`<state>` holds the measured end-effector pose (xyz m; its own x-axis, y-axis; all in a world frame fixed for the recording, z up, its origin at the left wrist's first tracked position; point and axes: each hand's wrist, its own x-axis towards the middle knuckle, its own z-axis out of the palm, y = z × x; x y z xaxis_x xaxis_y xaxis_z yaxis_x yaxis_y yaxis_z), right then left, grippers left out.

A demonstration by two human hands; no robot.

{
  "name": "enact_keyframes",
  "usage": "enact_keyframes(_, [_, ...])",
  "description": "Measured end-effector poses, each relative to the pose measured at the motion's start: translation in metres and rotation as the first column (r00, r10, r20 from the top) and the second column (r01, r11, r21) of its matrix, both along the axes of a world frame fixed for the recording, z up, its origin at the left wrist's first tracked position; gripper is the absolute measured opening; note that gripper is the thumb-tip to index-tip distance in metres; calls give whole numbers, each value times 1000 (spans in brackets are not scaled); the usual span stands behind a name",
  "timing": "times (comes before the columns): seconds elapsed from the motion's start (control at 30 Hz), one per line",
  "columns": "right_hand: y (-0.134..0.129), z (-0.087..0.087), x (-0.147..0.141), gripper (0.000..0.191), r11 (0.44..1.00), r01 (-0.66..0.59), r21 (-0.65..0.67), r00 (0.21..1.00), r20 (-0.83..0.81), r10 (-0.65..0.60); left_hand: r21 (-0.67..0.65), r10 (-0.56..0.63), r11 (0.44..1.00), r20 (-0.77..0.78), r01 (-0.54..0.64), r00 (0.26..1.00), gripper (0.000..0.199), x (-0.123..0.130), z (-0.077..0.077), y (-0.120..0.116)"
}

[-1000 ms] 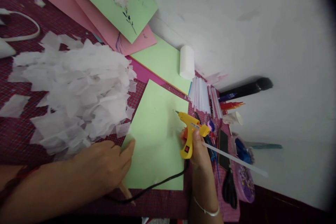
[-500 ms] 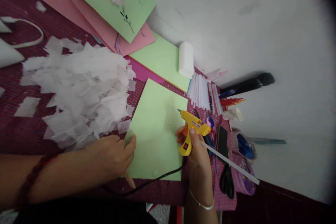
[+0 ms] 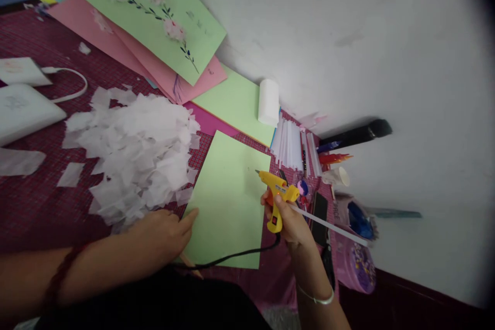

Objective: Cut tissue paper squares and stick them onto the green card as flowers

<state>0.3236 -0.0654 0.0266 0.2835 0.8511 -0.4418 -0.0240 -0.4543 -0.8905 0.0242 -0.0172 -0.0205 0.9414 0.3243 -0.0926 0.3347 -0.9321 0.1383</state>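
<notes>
My right hand is wrapped round the grip of a yellow glue gun. The gun's nozzle points left, above the upper right part of a light green card. A long white glue stick juts from the back of the gun, and a black cord runs from its grip across the lower card. My left hand rests at the card's left edge, its index finger stretched onto it; its other fingers are partly hidden. Below this hand pokes out a tan, stick-like thing.
A heap of white tissue squares lies left of the card. Decorated green and pink sheets lean at the back. A white roll, glue sticks, a paper cup and a pink tub line the wall side.
The view has shifted, showing more of the table's left side. My right hand still grips the glue gun, its nozzle slightly left and lower in view. My left hand stays at the card's edge.
</notes>
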Motion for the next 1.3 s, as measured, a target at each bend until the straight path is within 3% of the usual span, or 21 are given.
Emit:
enact_keyframes(0.13, [9,-12,4,47,999,-22,-38,998,53,24,-15,47,999,57,-46,997,36,-3,-13,-6])
enact_keyframes(0.27, [8,-21,7,47,998,37,-46,996,77,-34,-44,62,997,70,-59,996,35,-4,-17,-6])
enact_keyframes(0.6, [-5,-14,6,53,999,-15,-52,1000,13,15,-65,79,995,55,-75,995,36,-4,-18,-6])
enact_keyframes(0.97, [-3,-22,2,56,998,-5,-57,995,102,11,-56,65,997,68,-62,996,38,-4,-19,-4])
enact_keyframes(1.17, [-7,-21,5,51,1000,-25,-10,1000,3,25,-77,81,994,41,-77,996,33,-4,-20,-4])
enact_keyframes(1.3, [-6,-27,6,52,1000,8,-10,1000,22,-8,-78,69,995,41,-65,997,34,-3,-20,-5])
